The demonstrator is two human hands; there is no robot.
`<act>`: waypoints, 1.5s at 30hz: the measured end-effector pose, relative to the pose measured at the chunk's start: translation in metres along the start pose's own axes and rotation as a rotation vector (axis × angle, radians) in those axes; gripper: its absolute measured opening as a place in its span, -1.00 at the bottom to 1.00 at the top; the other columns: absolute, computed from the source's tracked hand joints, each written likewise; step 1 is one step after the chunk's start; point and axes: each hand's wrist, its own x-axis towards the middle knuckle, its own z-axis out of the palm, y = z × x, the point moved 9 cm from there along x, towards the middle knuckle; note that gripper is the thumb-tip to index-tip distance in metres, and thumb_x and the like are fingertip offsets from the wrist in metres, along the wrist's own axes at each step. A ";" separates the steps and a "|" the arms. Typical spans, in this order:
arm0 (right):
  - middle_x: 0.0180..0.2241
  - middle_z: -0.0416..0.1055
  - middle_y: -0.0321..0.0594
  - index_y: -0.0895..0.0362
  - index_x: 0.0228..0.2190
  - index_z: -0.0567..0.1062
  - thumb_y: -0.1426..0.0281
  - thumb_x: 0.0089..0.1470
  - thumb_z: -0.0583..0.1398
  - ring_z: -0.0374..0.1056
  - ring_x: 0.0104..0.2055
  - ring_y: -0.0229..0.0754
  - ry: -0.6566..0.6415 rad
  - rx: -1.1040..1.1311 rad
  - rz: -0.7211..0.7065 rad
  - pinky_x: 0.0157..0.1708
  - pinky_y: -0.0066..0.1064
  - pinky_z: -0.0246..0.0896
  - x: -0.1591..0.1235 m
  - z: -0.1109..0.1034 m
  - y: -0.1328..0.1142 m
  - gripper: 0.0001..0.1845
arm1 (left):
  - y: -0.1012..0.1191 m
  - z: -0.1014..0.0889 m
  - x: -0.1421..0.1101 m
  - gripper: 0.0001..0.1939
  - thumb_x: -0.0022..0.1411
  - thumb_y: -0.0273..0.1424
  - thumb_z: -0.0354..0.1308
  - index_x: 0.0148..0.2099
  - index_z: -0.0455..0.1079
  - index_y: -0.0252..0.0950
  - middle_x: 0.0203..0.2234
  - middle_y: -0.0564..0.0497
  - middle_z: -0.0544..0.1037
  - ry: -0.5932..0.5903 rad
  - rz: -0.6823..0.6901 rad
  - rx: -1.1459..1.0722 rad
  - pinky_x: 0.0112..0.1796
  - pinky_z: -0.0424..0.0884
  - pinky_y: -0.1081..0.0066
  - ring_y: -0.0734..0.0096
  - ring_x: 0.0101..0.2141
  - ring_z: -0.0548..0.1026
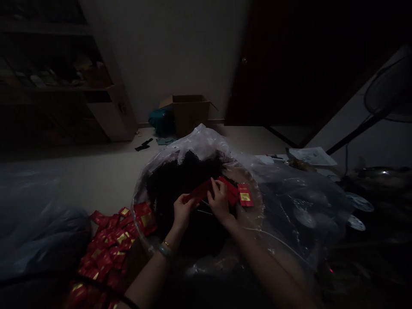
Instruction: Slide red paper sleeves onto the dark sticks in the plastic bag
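Both my hands are at a red packet (200,192) over a wide round container (257,193) lined with clear plastic. My left hand (183,211) pinches the packet's left end. The fingers of my right hand (219,201) are closed at its right end. Dark loose material (170,180), perhaps tea leaves, fills much of the container. More red packets lie just right of my right hand, among them a flat red packet with a gold label (245,195). Another red packet (145,218) rests at the container's left rim.
A heap of red and gold packets (109,244) lies at lower left. Clear plastic sheeting (299,206) spreads to the right. Further back stand an open cardboard box (191,113) and a teal bag (162,120). A fan (389,92) is at right, shelves (54,88) at left.
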 end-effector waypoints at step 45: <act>-0.16 0.42 -0.10 0.09 -0.05 0.45 0.37 0.17 0.07 0.30 -0.10 -0.09 -0.060 -0.044 -0.267 -0.06 -0.19 0.22 0.000 -0.009 -0.041 -0.68 | 0.029 0.007 -0.021 -0.76 0.07 -0.31 0.15 -0.25 0.53 -0.33 -0.38 -0.05 0.63 -0.082 0.302 0.501 -0.32 0.43 0.40 0.29 -0.36 0.56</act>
